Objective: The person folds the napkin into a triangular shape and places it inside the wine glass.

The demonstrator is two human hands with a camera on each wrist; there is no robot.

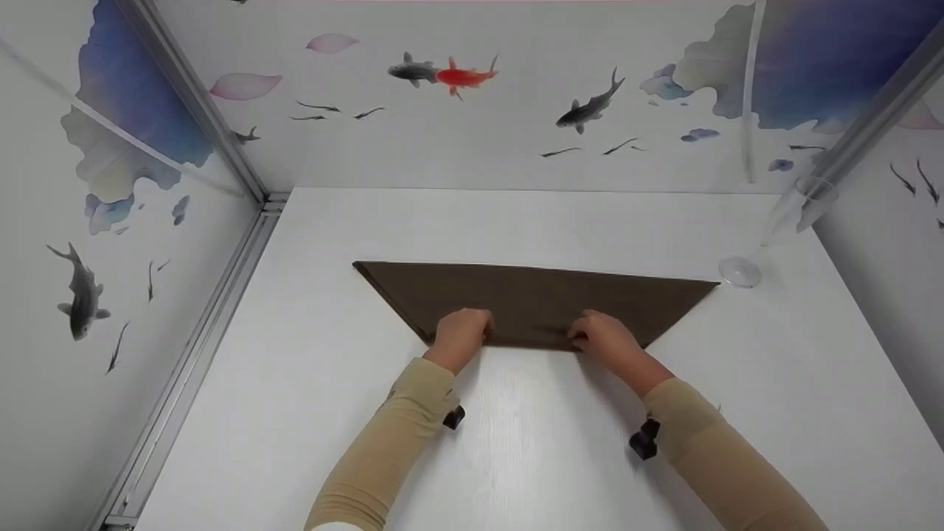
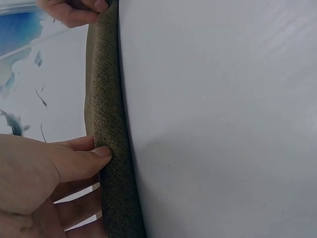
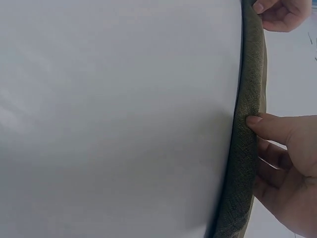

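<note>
A dark brown cloth (image 1: 527, 301) lies on the white table, folded into a trapezoid with its long edge at the back. Its near edge is a thick rounded fold, seen as a woven band (image 2: 106, 94) in the left wrist view. My left hand (image 1: 461, 335) pinches this edge left of its middle, thumb on the near side and fingers behind. On the right, my right hand (image 1: 606, 343) pinches the same edge, its thumb (image 3: 265, 126) pressed against the fold. A stretch of fold spans the gap between both hands.
A small clear round disc (image 1: 740, 272) lies beside the cloth's far right corner. Behind it stands a transparent cup-like object (image 1: 800, 210). Walls printed with fish and flowers enclose the back and sides of the white table (image 1: 531, 442), with metal rails (image 1: 221, 295) along the left.
</note>
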